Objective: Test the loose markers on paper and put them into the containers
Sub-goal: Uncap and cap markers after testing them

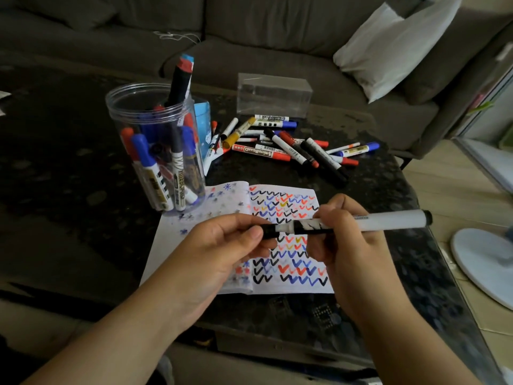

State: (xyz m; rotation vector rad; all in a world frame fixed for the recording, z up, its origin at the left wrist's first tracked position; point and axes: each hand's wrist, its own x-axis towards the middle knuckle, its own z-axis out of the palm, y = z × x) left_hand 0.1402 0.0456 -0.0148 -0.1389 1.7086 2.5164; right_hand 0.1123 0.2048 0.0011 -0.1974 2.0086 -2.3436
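Both hands over the open notebook (288, 273) near the bench's (69, 190) front edge. Left hand (222, 245) grip pinching the black cap (270, 232); right hand (349, 234) grip curled round the white marker (388, 220). Nib hidden. Bare bench between notebook and loose markers (291, 145); clear jar (155, 145) touching the page's far-left corner.

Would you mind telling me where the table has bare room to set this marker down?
Bare table lies left of the round jar, and right of the notebook toward the table edge. Crowded: the marker pile between jar and clear box.
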